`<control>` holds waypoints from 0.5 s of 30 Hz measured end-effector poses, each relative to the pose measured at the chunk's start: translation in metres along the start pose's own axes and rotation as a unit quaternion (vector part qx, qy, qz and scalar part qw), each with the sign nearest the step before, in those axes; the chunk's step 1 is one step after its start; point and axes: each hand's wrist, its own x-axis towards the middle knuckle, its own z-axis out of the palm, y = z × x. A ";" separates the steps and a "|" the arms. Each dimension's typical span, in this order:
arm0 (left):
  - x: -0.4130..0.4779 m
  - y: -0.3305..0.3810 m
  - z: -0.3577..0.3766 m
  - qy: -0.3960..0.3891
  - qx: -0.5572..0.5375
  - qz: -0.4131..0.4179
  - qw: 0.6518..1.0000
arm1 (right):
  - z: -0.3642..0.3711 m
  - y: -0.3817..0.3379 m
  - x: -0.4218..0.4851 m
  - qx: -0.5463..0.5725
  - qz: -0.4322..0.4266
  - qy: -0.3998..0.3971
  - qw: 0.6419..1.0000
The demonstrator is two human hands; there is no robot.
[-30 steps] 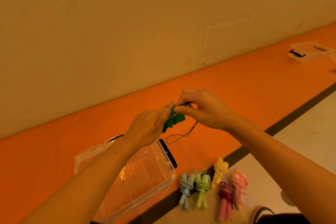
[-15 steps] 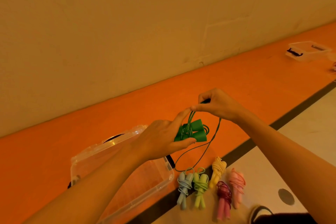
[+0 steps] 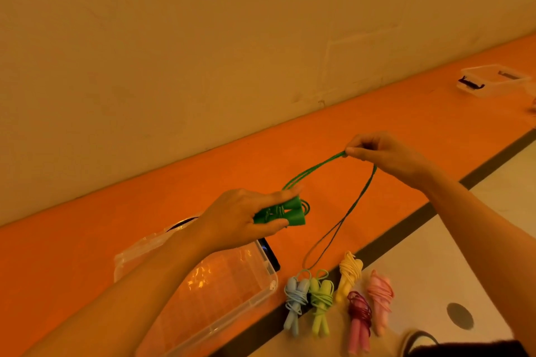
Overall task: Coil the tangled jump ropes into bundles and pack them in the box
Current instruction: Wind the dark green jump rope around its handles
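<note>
Rightward toward two o'clock my right hand (image 3: 385, 158) had drawn cord from the dark green plastic jump rope (image 3: 295, 215), pinching its strands, while my left hand (image 3: 237, 220) gripped both handles. I judged this bundle unfinished. At seven o'clock, the clear plastic box (image 3: 272, 284) lay on the orange floor strip (image 3: 377, 124) beneath a beige wall (image 3: 232, 52).

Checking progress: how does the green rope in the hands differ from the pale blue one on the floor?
The green rope is held up, left hand gripping its handles, right hand pinching its cord; the pale blue rope lies on the floor. Green's cord hangs in long loose loops; blue's is wound round its handles. Both have two handles side by side.
</note>
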 end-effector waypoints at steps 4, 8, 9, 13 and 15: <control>0.009 0.012 0.004 -0.025 0.029 0.036 0.999 | -0.005 0.014 0.003 -0.003 0.034 0.095 0.995; 0.012 0.004 0.004 -0.018 0.009 0.011 1.000 | -0.007 0.021 0.002 0.010 0.047 0.096 0.994; 0.011 0.001 0.004 -0.022 0.008 0.008 1.000 | -0.007 0.019 0.002 0.015 0.035 0.087 0.995; 0.006 -0.003 0.008 -0.044 0.025 0.008 0.999 | -0.007 0.012 0.006 0.047 0.023 0.062 0.997; 0.004 -0.005 0.009 -0.047 0.022 0.003 0.999 | -0.011 0.012 0.005 0.098 0.043 0.036 0.994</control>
